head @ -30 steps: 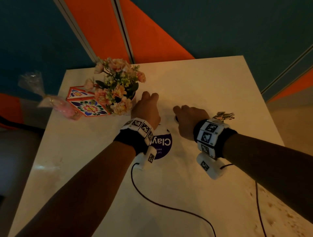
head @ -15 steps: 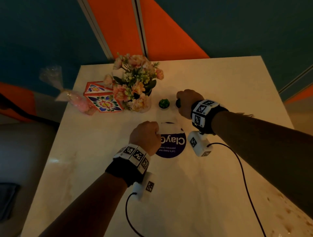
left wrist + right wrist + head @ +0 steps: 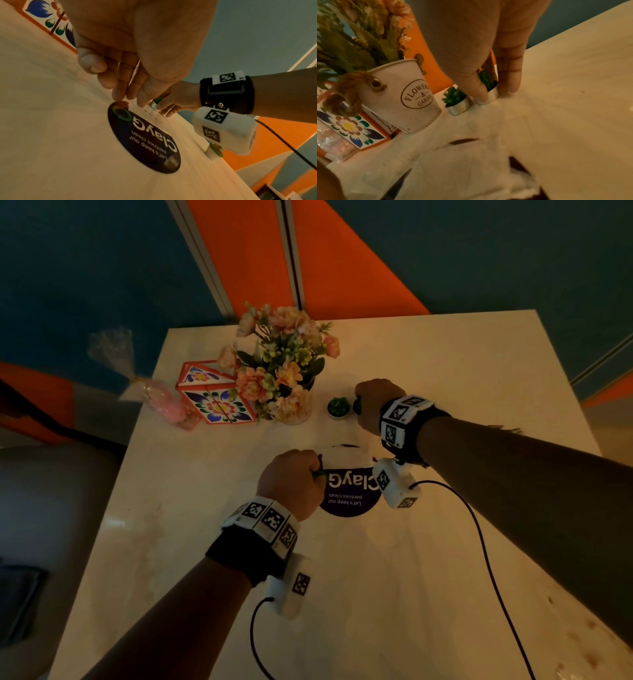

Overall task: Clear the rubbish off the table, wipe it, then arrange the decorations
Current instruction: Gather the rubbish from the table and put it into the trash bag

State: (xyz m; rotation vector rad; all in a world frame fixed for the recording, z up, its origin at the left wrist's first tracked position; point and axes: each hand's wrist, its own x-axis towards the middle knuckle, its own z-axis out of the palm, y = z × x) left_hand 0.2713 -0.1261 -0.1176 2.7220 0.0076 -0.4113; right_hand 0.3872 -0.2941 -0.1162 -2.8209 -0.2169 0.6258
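Observation:
My right hand [image 3: 371,405] [image 3: 494,92] grips a small green cactus candle [image 3: 357,405] [image 3: 489,89] in a silver cup, which stands on the table [image 3: 445,354]. A second cactus candle [image 3: 338,407] [image 3: 457,102] stands just left of it, beside the white flower pot [image 3: 291,405] [image 3: 399,97]. My left hand [image 3: 294,477] [image 3: 132,100] is curled. Its thumb and fingertips pinch at the left edge of a white tissue [image 3: 346,455] [image 3: 462,169]. The tissue lies over the far part of a round dark sticker [image 3: 349,498] [image 3: 145,136].
A patterned orange box [image 3: 215,402] and a pink cellophane-wrapped packet [image 3: 164,405] sit left of the flowers, near the table's left edge. Brown stains [image 3: 582,642] mark the near right corner. A small white pot with a green rim [image 3: 214,151] stands under my right wrist camera.
My left hand has drawn back from the flower pot to the tissue, leaving one candle there. My right hand has carried its candle forward and set it beside the first.

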